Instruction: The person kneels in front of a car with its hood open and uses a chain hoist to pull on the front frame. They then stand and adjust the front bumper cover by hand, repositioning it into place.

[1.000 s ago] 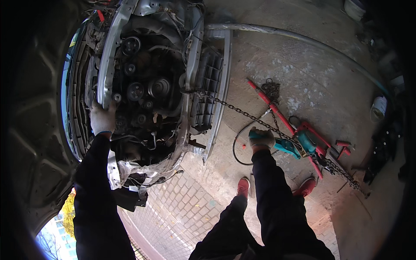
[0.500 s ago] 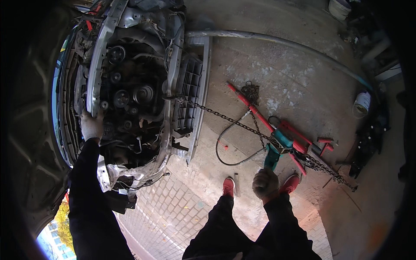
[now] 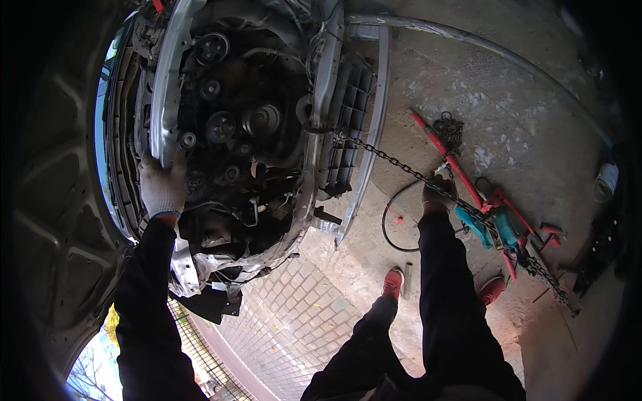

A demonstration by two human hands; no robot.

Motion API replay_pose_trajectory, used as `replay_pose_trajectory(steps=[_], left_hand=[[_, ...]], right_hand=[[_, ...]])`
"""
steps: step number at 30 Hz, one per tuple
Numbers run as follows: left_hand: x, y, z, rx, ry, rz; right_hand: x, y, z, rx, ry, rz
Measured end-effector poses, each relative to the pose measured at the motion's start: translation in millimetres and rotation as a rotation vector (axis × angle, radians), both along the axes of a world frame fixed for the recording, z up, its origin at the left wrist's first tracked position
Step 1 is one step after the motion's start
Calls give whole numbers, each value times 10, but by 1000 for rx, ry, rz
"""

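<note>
My left hand (image 3: 162, 185), in a pale knit glove, straddles the lower part of a silver metal beam (image 3: 166, 93) across the open engine bay. Its thumb and fingers lie on either side of the beam. My right hand (image 3: 438, 192), in a darker glove, is closed at the taut chain (image 3: 389, 159), right of the car; its fingers are partly hidden in shadow. The chain runs from a hook (image 3: 313, 127) on the car's front frame (image 3: 326, 80) to a red puller frame (image 3: 448, 154) with a teal hydraulic pump (image 3: 506, 227) on the floor.
Engine pulleys (image 3: 261, 120) sit exposed between the beam and front frame. A black hose (image 3: 386, 230) loops on the floor by my red shoe (image 3: 393, 283). A long pipe (image 3: 468, 39) curves behind. The raised hood (image 3: 53, 174) stands at left; a white bucket (image 3: 606, 182) is far right.
My right hand has left the teal pump's handle and moved forward and left to the chain. My left hand stays on the beam. The whole view has shifted, with the car now further right.
</note>
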State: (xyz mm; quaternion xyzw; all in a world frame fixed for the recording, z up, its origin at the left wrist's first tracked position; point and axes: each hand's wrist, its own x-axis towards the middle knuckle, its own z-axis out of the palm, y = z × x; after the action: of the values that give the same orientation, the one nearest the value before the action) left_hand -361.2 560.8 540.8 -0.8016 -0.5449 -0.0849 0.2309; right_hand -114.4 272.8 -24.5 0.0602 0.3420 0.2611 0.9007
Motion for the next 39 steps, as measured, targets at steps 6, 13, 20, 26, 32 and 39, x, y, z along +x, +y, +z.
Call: replay_pose_trajectory(steps=[6, 13, 20, 26, 32, 39], left_hand=[[-10, 22, 16, 23, 17, 6], [-1, 16, 25, -14, 39, 91], [-130, 98, 15, -36, 41, 70], [-114, 109, 14, -58, 23, 82], [-16, 49, 40, -53, 26, 24], [78, -45, 96, -46, 3, 50]], right_hand=[[-475, -618, 767, -252, 297, 283], [-562, -918, 1384, -188, 373, 396], [-494, -2332, 2304, 194, 270, 523], [-463, -3030, 2088, 211, 300, 677], [-838, -1653, 1578, -26, 281, 496], [-568, -685, 894, -249, 262, 374]])
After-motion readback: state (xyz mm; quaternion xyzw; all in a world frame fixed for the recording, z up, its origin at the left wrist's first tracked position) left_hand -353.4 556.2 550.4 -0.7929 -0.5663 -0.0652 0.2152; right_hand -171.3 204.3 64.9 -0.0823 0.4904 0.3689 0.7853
